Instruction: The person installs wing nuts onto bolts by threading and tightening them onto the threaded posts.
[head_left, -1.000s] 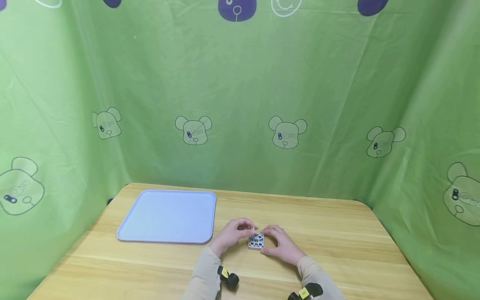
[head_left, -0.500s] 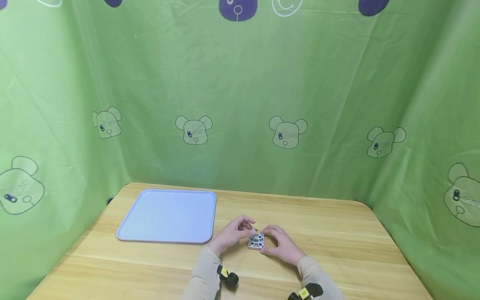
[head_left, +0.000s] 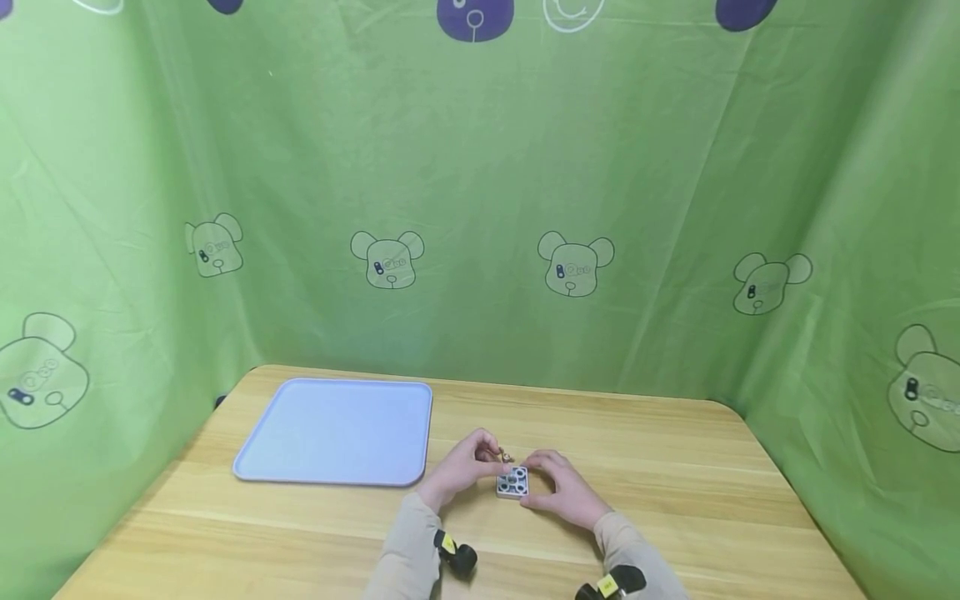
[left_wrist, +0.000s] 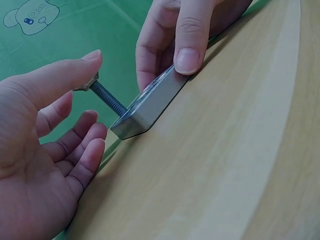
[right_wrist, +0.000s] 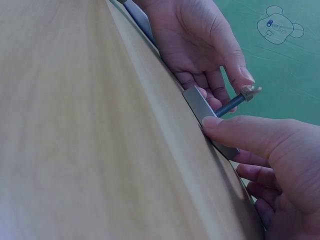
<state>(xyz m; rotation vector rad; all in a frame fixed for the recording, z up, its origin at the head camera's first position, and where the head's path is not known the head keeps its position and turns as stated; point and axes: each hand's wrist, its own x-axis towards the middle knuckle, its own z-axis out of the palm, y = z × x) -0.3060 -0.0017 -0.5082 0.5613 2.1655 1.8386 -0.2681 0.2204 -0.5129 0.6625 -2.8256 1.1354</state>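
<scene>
A small square metal block point(head_left: 512, 492), grey with several round holes on its top face, lies on the table. My right hand point(head_left: 562, 492) grips it by opposite sides, thumb on the near side. A wing screw point(right_wrist: 232, 103) stands upright in one corner of the block, with much of its threaded shank point(left_wrist: 107, 98) showing above. At its winged head, my left hand point(head_left: 461, 468) has the thumb against one side and the index finger curled close on the other. The other left fingers are loosely bent beneath. The shank's lower end is hidden inside the block.
A light blue tray point(head_left: 337, 479) lies on the wooden table point(head_left: 637, 433) to the left of the hands. A green curtain point(head_left: 480, 167) with bear prints encloses the table's back and sides. Both sleeves carry black wrist cameras point(head_left: 462, 561).
The left fingers have shifted around the screw's head, the index finger lifting slightly away and baring more of the brass-coloured wings. The block and the right hand have stayed in place.
</scene>
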